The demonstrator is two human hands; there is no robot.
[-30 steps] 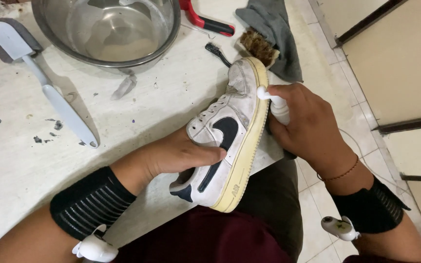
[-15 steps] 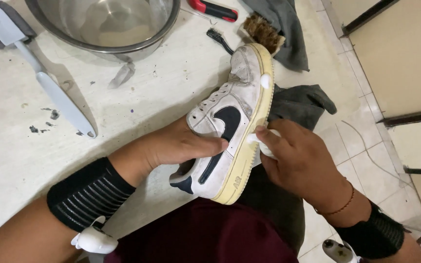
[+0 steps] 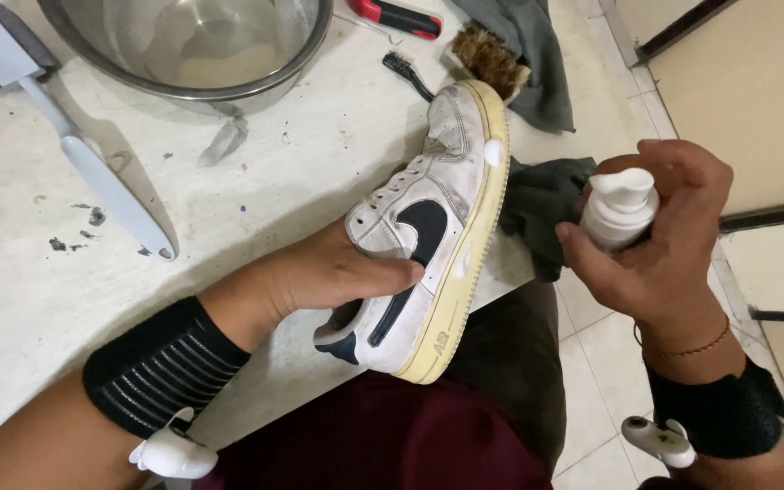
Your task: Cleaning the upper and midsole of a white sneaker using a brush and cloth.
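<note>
A worn white sneaker (image 3: 428,227) with a dark blue side mark and a yellowed sole lies tilted on its side at the table's front edge. My left hand (image 3: 319,277) grips it around the heel opening, thumb on the side panel. Two blobs of white foam sit on the sole's edge. My right hand (image 3: 660,236) holds a small white pump bottle (image 3: 619,210) upright, to the right of the shoe and apart from it, fingers curled over the pump head.
A steel bowl (image 3: 229,82) stands at the back. A long-handled grey-blue brush (image 3: 65,136) lies left. A small black brush (image 3: 407,73), a bristle brush (image 3: 487,56), a red-handled tool (image 3: 401,16) and grey cloths (image 3: 537,204) lie behind and beside the shoe. Tiled floor lies right.
My right hand has pulled the pump bottle away from the sole, rightward and up. Foam blobs now show on the sole. My left hand stays on the shoe.
</note>
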